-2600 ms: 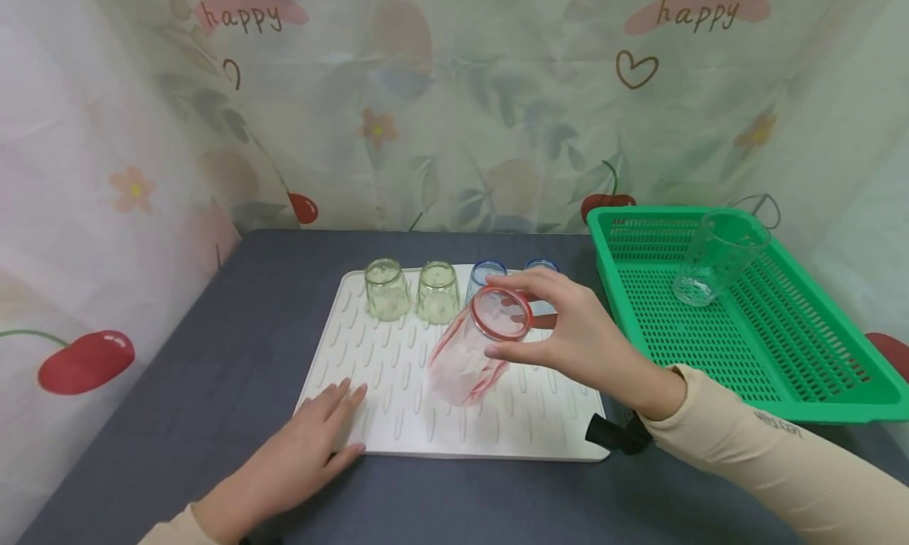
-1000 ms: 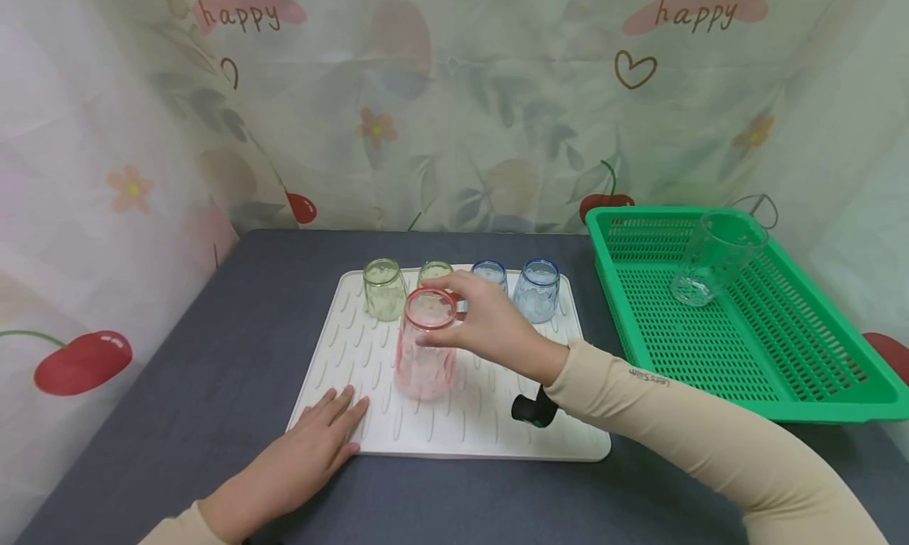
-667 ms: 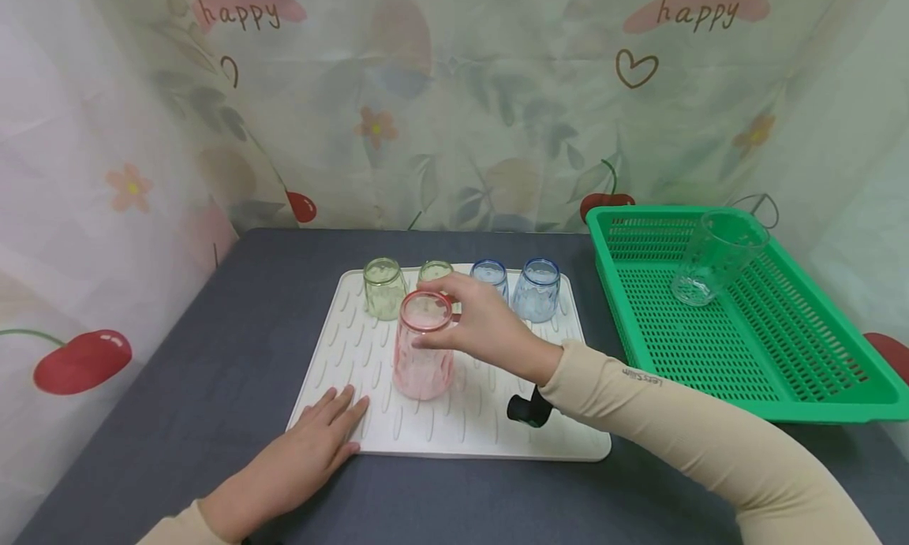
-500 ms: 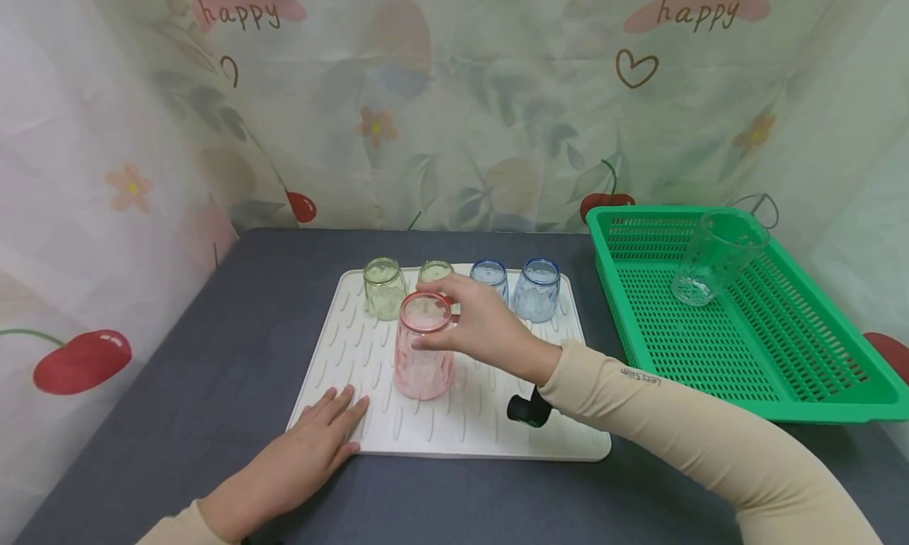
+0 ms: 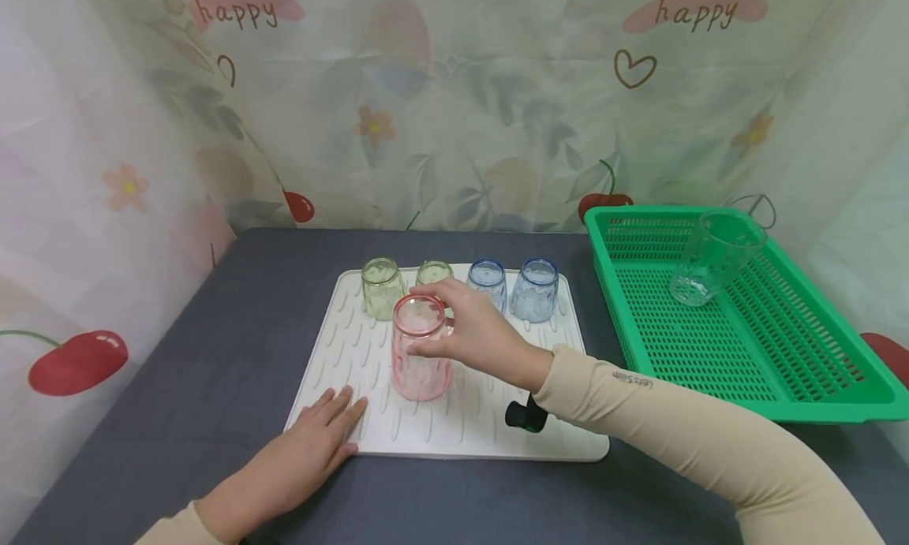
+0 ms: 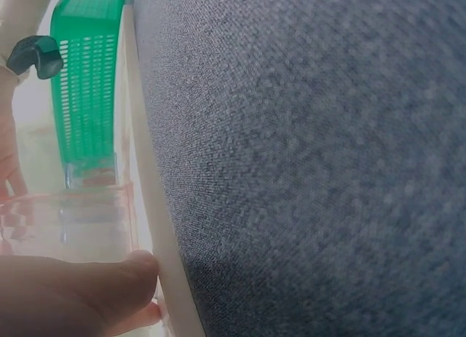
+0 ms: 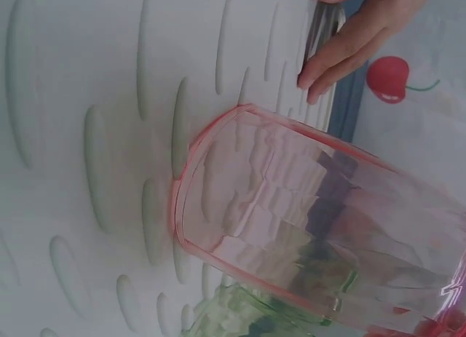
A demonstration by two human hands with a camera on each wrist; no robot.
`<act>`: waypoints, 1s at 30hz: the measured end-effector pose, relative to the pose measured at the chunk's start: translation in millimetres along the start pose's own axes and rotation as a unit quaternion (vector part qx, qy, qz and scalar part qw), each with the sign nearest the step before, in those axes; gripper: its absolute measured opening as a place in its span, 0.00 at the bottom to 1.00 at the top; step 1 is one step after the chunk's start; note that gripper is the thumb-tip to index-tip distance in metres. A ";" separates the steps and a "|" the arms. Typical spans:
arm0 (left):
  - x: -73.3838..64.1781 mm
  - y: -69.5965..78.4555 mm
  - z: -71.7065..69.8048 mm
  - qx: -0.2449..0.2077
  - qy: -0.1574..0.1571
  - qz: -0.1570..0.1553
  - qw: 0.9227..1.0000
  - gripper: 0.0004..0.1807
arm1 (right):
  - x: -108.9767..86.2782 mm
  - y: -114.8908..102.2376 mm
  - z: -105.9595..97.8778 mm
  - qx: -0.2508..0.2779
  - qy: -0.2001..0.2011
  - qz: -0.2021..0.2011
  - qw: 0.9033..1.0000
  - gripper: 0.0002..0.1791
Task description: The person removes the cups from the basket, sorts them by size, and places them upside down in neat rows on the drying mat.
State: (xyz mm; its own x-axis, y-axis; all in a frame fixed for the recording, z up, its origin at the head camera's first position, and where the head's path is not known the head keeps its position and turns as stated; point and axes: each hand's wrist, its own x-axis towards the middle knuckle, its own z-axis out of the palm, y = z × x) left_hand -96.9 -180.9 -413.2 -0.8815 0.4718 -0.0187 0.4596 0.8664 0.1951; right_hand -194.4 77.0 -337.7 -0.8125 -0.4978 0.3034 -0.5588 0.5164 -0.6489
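My right hand [image 5: 490, 328] holds a pink glass [image 5: 420, 375] near its top, thumb on the near side and fingers at the back. The glass stands upright on the white ridged mat [image 5: 554, 442]; in the right wrist view the pink glass [image 7: 247, 199] meets the mat with its rim, so it appears mouth down. Flat on the mat's left front corner rests my left hand [image 5: 305, 450], fingers straight. Behind the pink glass are two green glasses, the left one [image 5: 383, 293] in full view and the right one [image 5: 435, 272] partly hidden. Two blue glasses [image 5: 536, 293] stand to their right.
A green plastic basket [image 5: 753, 411] stands right of the mat on the dark grey cloth [image 5: 234, 332]. Inside it a clear glass mug [image 5: 710, 261] leans toward the back right. A patterned curtain [image 5: 454, 135] closes off the back and sides.
Since the oldest frame, my right hand has moved left with the pink glass. The glass was tilted and is now upright on the mat. My left hand stays at the corner.
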 end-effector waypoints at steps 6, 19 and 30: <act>0.0 -0.9 1.6 -0.001 -0.008 -0.001 1.000 0.28 | 1.0 -1.9 1.7 0.005 -0.001 0.009 1.000 0.37; -0.3 0.2 0.1 -0.004 -0.010 -0.002 1.000 0.28 | 2.5 -6.1 4.3 -0.002 -0.014 0.037 0.999 0.38; 0.6 0.5 -1.7 -0.007 -0.020 -0.010 1.000 0.28 | 1.6 -6.1 2.7 0.023 -0.031 0.045 0.998 0.39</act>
State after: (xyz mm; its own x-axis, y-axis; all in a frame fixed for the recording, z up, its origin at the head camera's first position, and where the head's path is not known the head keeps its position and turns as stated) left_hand -97.3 -180.5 -411.4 -0.8852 0.4609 -0.0626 0.4401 0.8735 0.2082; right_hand -191.9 71.2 -335.1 -0.8463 -0.4934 0.2008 -0.4753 0.5294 -0.7027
